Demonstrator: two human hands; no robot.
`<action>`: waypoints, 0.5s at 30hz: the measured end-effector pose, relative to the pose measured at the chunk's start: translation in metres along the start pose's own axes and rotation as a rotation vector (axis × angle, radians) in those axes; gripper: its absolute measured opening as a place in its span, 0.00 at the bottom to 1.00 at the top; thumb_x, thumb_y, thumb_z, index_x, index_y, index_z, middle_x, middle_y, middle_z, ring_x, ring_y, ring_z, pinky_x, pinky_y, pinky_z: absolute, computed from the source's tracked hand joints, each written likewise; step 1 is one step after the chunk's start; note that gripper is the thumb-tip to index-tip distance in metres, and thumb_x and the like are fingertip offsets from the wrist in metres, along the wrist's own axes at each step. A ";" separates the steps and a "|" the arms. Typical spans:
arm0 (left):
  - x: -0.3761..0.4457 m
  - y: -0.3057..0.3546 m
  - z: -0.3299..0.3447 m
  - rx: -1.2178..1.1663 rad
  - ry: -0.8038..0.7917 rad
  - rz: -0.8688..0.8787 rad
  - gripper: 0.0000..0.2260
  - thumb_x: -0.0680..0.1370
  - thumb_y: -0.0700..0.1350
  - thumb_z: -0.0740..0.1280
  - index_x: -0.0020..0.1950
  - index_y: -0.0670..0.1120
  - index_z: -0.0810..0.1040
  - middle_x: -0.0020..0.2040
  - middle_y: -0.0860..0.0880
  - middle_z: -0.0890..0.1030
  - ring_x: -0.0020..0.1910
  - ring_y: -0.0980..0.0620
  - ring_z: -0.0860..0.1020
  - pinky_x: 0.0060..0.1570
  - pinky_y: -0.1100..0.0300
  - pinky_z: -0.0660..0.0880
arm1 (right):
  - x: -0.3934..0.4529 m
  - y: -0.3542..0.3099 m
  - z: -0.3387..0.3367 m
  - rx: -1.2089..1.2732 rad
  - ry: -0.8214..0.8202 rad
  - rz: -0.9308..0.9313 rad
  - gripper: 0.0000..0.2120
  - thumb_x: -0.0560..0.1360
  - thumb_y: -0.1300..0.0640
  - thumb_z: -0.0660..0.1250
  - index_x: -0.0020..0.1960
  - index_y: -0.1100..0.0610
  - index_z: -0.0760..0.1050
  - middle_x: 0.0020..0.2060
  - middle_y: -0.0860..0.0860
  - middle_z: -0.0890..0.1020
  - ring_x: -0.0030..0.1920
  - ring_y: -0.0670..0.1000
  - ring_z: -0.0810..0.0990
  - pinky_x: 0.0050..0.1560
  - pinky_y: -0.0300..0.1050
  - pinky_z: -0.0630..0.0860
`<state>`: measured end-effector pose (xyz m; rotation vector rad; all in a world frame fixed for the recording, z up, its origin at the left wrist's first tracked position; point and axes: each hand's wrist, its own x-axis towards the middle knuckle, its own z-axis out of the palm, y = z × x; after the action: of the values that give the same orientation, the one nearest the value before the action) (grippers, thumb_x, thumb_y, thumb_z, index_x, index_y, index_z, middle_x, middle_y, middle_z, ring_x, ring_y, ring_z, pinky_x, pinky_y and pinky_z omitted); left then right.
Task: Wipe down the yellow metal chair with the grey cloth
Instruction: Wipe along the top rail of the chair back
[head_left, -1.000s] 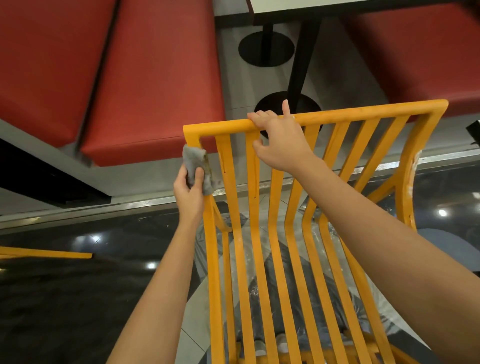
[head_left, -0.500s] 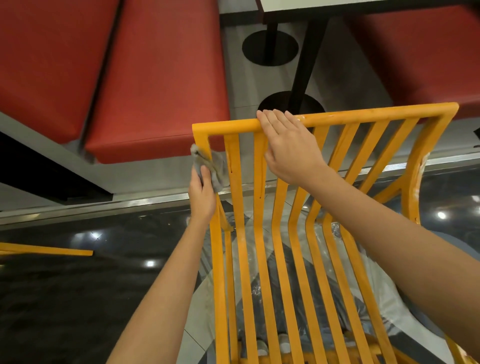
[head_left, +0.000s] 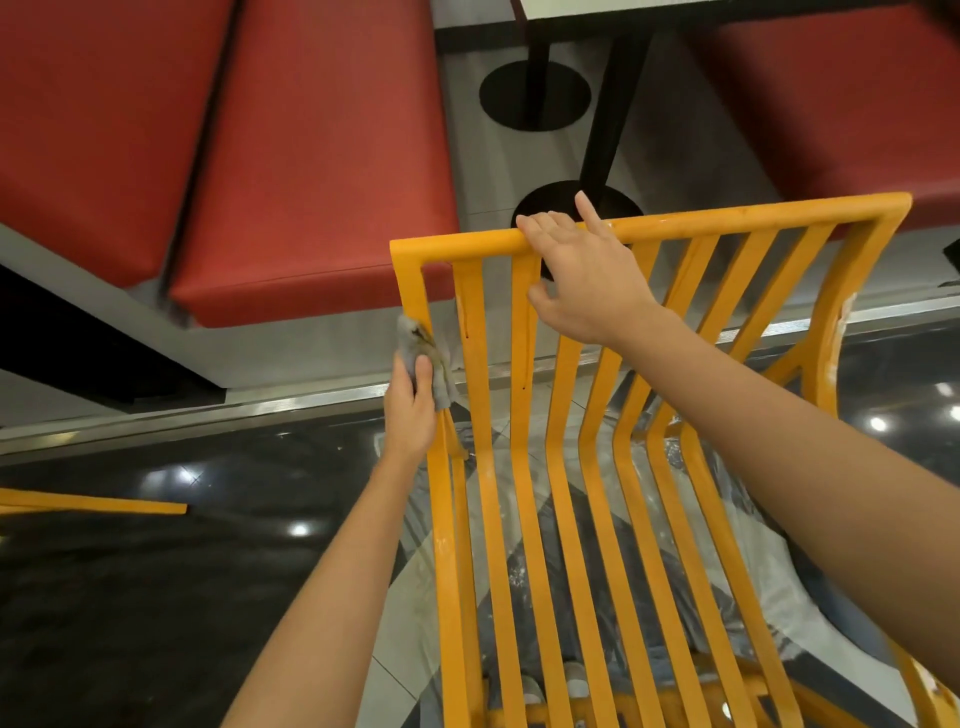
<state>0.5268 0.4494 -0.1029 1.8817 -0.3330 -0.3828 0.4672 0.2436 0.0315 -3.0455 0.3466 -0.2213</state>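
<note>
Pinching the grey cloth (head_left: 426, 358) against the outer upright of the yellow metal chair (head_left: 587, 467), the left hand (head_left: 410, 410) sits at about nine o'clock of the slatted backrest, thumb laid over the fabric. At twelve o'clock the right hand (head_left: 587, 275) curls most of its fingers over the top rail, index finger sticking up. Beyond the rail, toward eleven o'clock, lie red bench cushions (head_left: 291, 156); black table bases (head_left: 535, 93) stand at twelve. Clear plastic sheeting (head_left: 769, 561) shows through the slats below.

painted metal chair (head_left: 566, 519), glossy dark floor (head_left: 130, 597)
</note>
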 end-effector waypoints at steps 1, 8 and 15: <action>0.003 0.002 -0.001 0.022 -0.005 -0.001 0.12 0.85 0.46 0.54 0.62 0.41 0.70 0.49 0.51 0.78 0.46 0.65 0.76 0.50 0.56 0.74 | 0.000 0.000 0.000 0.005 -0.008 0.001 0.29 0.79 0.57 0.60 0.78 0.60 0.59 0.74 0.57 0.69 0.76 0.55 0.65 0.76 0.46 0.36; 0.075 0.095 -0.018 0.085 0.093 0.407 0.05 0.85 0.44 0.56 0.56 0.46 0.70 0.50 0.46 0.76 0.47 0.62 0.73 0.48 0.71 0.67 | 0.000 -0.002 0.001 0.033 -0.014 0.017 0.29 0.79 0.56 0.61 0.78 0.60 0.60 0.73 0.56 0.70 0.75 0.55 0.65 0.77 0.47 0.36; 0.064 0.074 -0.028 -0.018 0.100 0.426 0.11 0.83 0.45 0.62 0.65 0.47 0.74 0.59 0.50 0.79 0.59 0.58 0.77 0.58 0.65 0.72 | 0.002 0.002 -0.001 0.059 -0.017 0.022 0.29 0.79 0.56 0.60 0.78 0.59 0.60 0.73 0.55 0.70 0.75 0.54 0.65 0.75 0.46 0.34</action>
<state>0.5935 0.4227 -0.0307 1.7480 -0.6446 -0.0035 0.4684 0.2414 0.0325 -2.9823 0.3650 -0.2002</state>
